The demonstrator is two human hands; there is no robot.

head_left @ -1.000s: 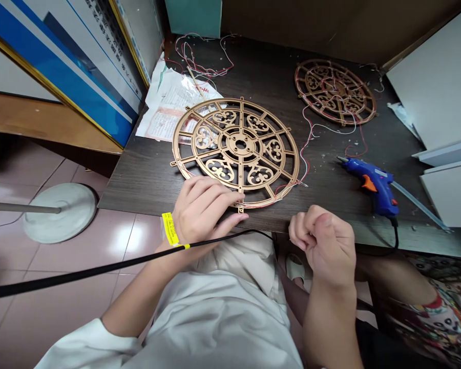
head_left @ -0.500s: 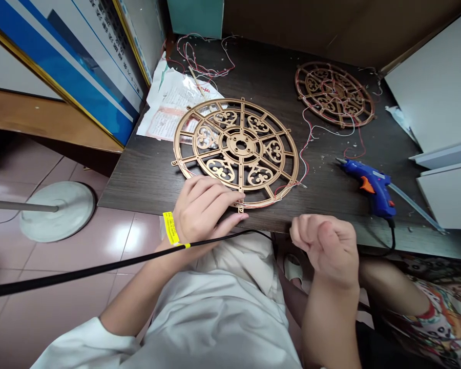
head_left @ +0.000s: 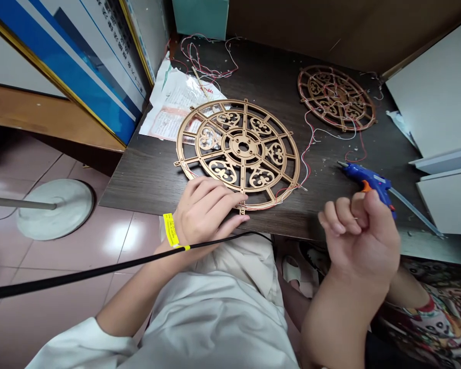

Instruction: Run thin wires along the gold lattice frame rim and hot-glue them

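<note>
A round openwork wooden disc (head_left: 245, 147) with scroll cut-outs and rim tabs lies at the table's front edge. My left hand (head_left: 205, 210) is closed on its near rim, fingers over the edge and thumb below. Red and white wires (head_left: 280, 197) run along that rim and out past its right side. My right hand (head_left: 359, 236) is raised off the table to the right, palm turned up, fingers curled in. A tiny thin glint shows at its fingertips, too small to name. Just behind it lies a blue hot glue gun (head_left: 369, 177), partly covered by the hand.
A second wooden disc (head_left: 336, 97) with tangled wires lies at the back right. White paper (head_left: 165, 110) lies partly under the near disc; loose wires (head_left: 200, 59) are behind. A black cord (head_left: 100, 271) crosses my left wrist. Another person's patterned clothing (head_left: 438, 318) is at the right.
My right hand has moved right and turned from a fist over the table edge to palm up, now covering part of the glue gun. My left hand keeps its place on the rim.
</note>
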